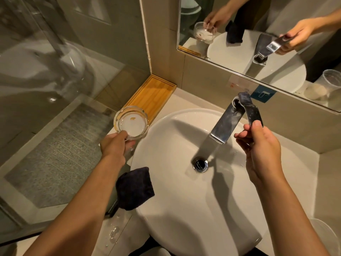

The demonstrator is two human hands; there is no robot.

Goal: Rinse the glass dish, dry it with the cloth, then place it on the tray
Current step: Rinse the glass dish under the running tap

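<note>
Warm dim light, hard shadows across the sink [184, 209], wide-angle edge bending.

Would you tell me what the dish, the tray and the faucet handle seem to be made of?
Dish: clear glass; see-through, thick rim.
Tray: wood, perhaps bamboo; striped golden grain.
Faucet handle: polished metal, likely chrome-finished; mirror-like reflections.

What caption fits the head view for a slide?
Left hand holds dish beside sink; right hand grips tap lever.
</note>
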